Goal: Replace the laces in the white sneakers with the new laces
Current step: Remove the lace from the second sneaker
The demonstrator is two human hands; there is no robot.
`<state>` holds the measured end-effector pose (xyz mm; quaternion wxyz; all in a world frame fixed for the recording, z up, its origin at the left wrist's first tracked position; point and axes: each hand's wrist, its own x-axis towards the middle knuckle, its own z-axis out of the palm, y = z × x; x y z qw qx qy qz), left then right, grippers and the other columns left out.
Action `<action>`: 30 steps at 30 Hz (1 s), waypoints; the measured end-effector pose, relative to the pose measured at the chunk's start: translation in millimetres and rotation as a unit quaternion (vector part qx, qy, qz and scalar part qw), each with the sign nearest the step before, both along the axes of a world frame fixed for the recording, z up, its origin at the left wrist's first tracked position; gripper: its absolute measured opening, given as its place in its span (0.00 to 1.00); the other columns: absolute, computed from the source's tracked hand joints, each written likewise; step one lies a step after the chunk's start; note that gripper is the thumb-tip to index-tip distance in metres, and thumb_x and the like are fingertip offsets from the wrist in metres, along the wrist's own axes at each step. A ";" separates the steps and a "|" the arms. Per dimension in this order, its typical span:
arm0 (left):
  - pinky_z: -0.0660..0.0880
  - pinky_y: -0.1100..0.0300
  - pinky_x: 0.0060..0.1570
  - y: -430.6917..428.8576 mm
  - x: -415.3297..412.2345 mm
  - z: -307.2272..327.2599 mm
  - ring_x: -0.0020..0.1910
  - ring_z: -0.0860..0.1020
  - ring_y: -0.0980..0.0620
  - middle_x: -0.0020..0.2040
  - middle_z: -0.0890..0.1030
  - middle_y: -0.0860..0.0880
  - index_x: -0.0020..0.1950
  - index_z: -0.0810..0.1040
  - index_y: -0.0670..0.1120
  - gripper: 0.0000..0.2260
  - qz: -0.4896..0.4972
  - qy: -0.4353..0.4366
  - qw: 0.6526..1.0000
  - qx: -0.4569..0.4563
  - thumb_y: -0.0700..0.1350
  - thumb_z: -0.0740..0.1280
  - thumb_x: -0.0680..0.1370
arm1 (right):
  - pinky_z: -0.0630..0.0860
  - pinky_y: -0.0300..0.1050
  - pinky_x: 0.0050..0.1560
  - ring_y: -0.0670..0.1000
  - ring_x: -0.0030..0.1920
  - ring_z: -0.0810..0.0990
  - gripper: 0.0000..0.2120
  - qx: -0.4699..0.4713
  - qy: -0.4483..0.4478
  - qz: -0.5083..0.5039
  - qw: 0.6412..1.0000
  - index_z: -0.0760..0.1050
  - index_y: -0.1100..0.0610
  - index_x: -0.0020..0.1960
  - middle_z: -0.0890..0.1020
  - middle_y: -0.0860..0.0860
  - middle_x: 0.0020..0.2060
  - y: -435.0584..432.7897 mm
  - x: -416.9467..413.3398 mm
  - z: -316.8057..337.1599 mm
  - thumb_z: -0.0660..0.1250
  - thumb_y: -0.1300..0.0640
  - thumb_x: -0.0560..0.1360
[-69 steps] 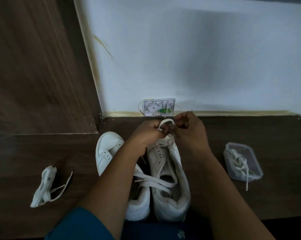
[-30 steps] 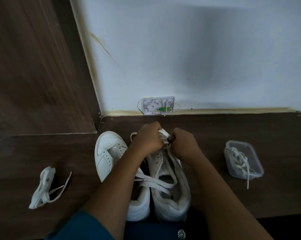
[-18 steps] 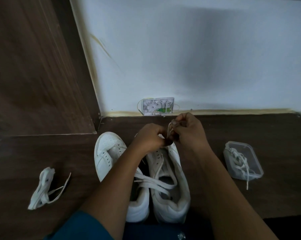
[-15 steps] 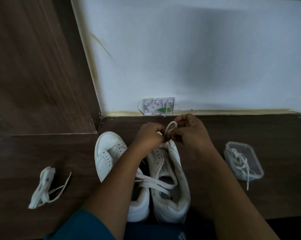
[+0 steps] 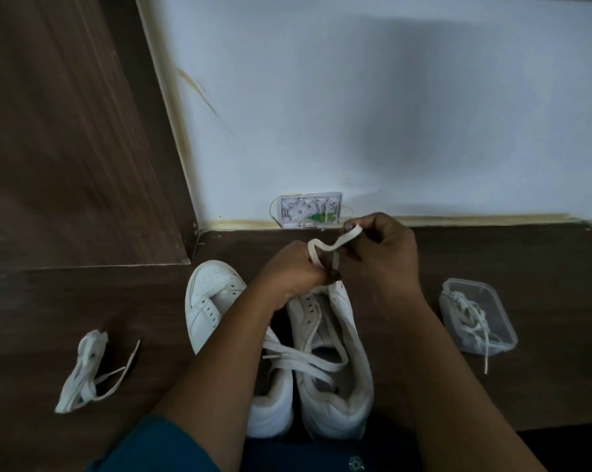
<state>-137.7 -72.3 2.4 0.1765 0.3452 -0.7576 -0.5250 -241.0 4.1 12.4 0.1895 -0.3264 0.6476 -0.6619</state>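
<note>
Two white sneakers side by side on dark floor (image 5: 543,267), toes far, heels near. Left hand (image 5: 292,270) has fingers curled tight, pinching lace (image 5: 345,238) right above the toe-end eyelets of right sneaker (image 5: 342,338). Right hand (image 5: 383,257) is raised a bit farther and to the right, thumb and finger closed on the same lace, so a short loop stands between both hands. Which eyelet it goes through is hidden by the hands. Lace tails (image 5: 301,359) lie loose across the openings of both shoes. The nearer eyelets on right sneaker look bare.

Left sneaker (image 5: 214,298) shows bare eyelets, no lace through them as far as visible; the forearm covers part of it.

Folded lace bundle (image 5: 83,373) lies on floor, left, well apart from shoes. Clear tub (image 5: 502,311) on the right holds loose laces (image 5: 468,311), one end hanging over the near rim. Cannot tell which set is old, which new.

Judgement: early stage, right sneaker only started at lowest row, rest of its rows left, plus whole left sneaker
</note>
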 end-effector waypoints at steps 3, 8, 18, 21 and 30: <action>0.78 0.52 0.46 2.9 -2.4 1.0 0.43 0.82 0.47 0.40 0.83 0.46 0.41 0.82 0.48 0.09 0.055 0.048 0.995 0.069 0.34 0.71 0.71 | 0.82 0.46 0.44 0.48 0.41 0.83 0.08 0.066 0.046 0.011 0.997 0.80 0.53 0.42 0.84 0.50 0.38 2.2 -6.5 -6.8 0.75 0.62 0.66; 0.71 0.62 0.35 -0.6 2.1 11.0 0.34 0.78 0.56 0.31 0.82 0.54 0.38 0.81 0.48 0.09 0.088 0.121 0.966 0.209 0.36 0.68 0.74 | 0.78 0.48 0.50 0.56 0.45 0.82 0.03 0.325 0.273 0.117 0.898 0.82 0.59 0.44 0.83 0.56 0.40 1.2 -4.1 -16.9 0.69 0.61 0.72; 0.75 0.62 0.42 4.1 0.5 10.8 0.39 0.79 0.56 0.40 0.82 0.51 0.43 0.81 0.51 0.12 0.002 0.013 0.998 0.060 0.33 0.68 0.71 | 0.77 0.54 0.45 0.54 0.41 0.80 0.11 -0.087 -0.018 0.025 0.996 0.74 0.54 0.39 0.81 0.53 0.36 5.3 1.7 6.1 0.64 0.68 0.75; 0.75 0.59 0.44 11.2 -3.7 9.3 0.40 0.80 0.53 0.37 0.83 0.50 0.36 0.82 0.52 0.15 0.028 0.012 0.999 0.022 0.33 0.66 0.72 | 0.78 0.63 0.46 0.61 0.43 0.81 0.09 -0.054 0.009 0.080 0.995 0.77 0.53 0.39 0.81 0.59 0.40 -2.9 6.7 -6.5 0.63 0.65 0.73; 0.71 0.51 0.48 -1.4 0.7 20.7 0.45 0.77 0.46 0.39 0.82 0.49 0.36 0.81 0.49 0.13 0.103 0.164 0.961 0.199 0.34 0.64 0.76 | 0.80 0.51 0.52 0.50 0.52 0.81 0.16 -0.014 0.139 0.042 0.989 0.74 0.49 0.56 0.80 0.52 0.53 -1.3 6.9 -7.7 0.68 0.65 0.72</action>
